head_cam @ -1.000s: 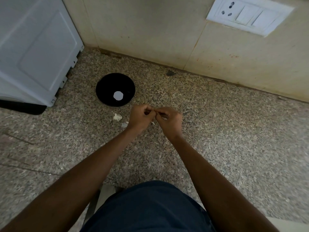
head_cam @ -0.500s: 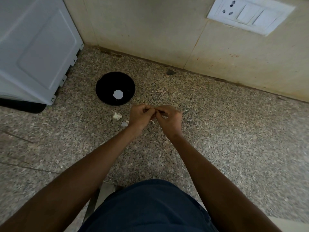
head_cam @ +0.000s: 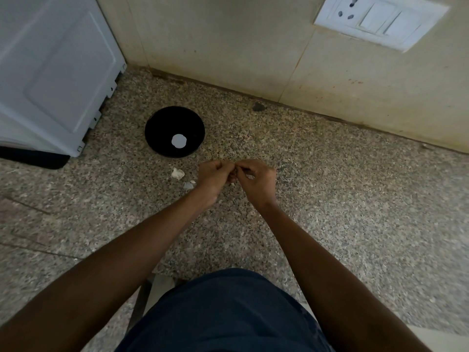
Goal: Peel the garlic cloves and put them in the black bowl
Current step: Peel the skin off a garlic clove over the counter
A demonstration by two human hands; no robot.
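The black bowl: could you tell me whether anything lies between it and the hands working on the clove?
Nothing visible does. The left hand and right hand meet just right of and nearer than the black bowl, with bare countertop between. The white garlic scraps lie left of the hands, off that path.

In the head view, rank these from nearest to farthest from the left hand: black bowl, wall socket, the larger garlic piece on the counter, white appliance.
1. Garlic piece, just to the left of the left hand.
2. Black bowl, beyond it, up and to the left.
3. White appliance, far left.
4. Wall socket, upper right on the wall.
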